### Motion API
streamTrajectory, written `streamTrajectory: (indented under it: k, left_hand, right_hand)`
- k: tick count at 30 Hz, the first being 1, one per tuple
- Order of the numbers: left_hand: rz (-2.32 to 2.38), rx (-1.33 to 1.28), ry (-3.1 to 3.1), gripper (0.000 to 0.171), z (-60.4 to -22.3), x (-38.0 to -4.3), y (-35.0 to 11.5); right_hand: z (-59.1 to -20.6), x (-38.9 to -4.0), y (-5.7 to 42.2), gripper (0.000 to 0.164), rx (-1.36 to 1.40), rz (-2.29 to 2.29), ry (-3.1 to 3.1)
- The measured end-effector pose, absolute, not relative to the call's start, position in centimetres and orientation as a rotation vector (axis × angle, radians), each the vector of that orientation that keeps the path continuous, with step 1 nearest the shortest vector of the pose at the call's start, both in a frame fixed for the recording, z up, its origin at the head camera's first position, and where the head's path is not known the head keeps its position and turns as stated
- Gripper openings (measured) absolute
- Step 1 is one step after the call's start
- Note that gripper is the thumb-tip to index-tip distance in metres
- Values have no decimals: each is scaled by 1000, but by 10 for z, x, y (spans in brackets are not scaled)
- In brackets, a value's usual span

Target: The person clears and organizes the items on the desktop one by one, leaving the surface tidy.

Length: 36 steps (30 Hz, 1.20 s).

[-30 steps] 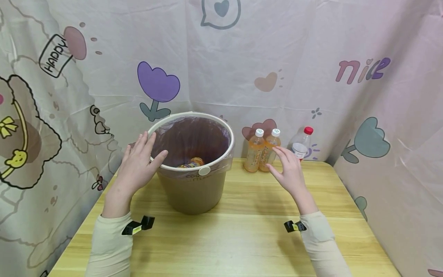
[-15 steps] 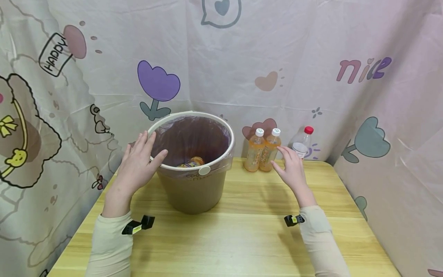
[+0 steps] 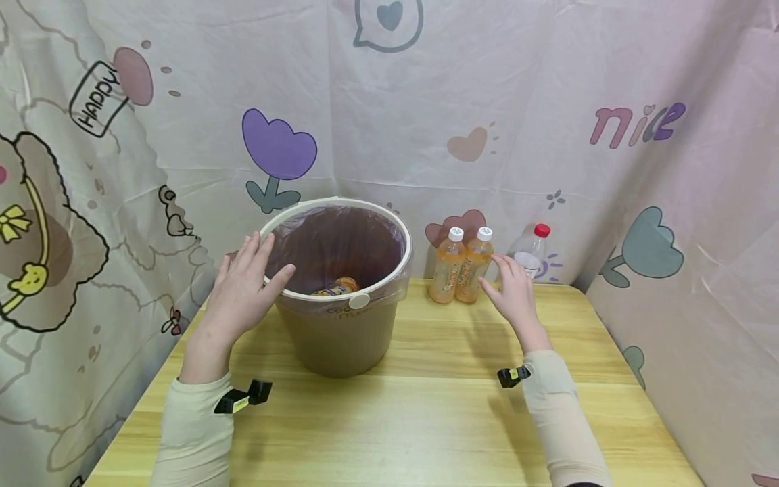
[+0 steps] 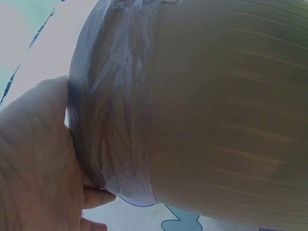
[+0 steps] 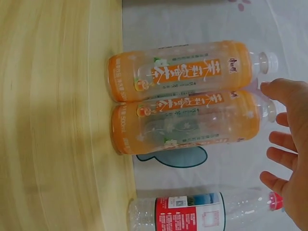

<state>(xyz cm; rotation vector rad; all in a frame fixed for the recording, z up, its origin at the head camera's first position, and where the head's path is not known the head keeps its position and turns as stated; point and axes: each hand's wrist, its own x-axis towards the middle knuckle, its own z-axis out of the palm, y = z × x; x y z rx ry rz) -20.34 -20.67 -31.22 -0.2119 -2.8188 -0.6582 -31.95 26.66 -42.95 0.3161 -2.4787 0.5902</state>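
Observation:
My left hand (image 3: 243, 287) rests against the left rim of a brown trash can (image 3: 341, 338) lined with a clear plastic bag (image 4: 130, 96), fingers straight. Inside the can lies an orange-labelled item (image 3: 341, 287), partly hidden by the rim. My right hand (image 3: 514, 291) hovers in front of the bottles, its fingers spread and nothing in them. Two orange-labelled plastic bottles (image 5: 183, 72) with white caps stand side by side at the table's back. To their right is a clear bottle (image 3: 531, 256) with a red cap, partly covered by my right hand in the head view.
The wooden table (image 3: 414, 433) ends at the back against a printed cloth curtain (image 3: 389, 122), which also hangs along both sides. A white handle knob (image 3: 359, 301) sticks out from the can's front rim.
My right hand has shifted slightly to the right and forward, off the front of the right orange-labelled bottle. The left hand, can and bottles have stayed in place.

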Motion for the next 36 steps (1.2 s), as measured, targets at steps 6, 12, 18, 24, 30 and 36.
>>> streamTrajectory:
  k: [6,12,18,24,30,36]
  left_hand:
    - [-652,-220,-2808,81,-313,-203,-207]
    - [-639,-214,-2814,81,-313,-204,-207]
    - [-644,-212,-2814,81,-313,-203,-207]
    - [-649,-218,-2807,81,-313,-202,-206]
    - [-644,-226,-2800,81,-313,-203,-206]
    - [-643,-216,-2815,82,-313,-202,-206]
  right_hand:
    - [-428,-326,268,61,267,628,-2555]
    - [-427,-335,270,63,230,643,-2591]
    - [-425,-342,270,64,206,640,-2594]
    - [-423,-348,269,68,183,670,-2617]
    - [-420,-355,267,73,157,704,-2648]
    - [-419,-363,264,78,135,719,-2685]
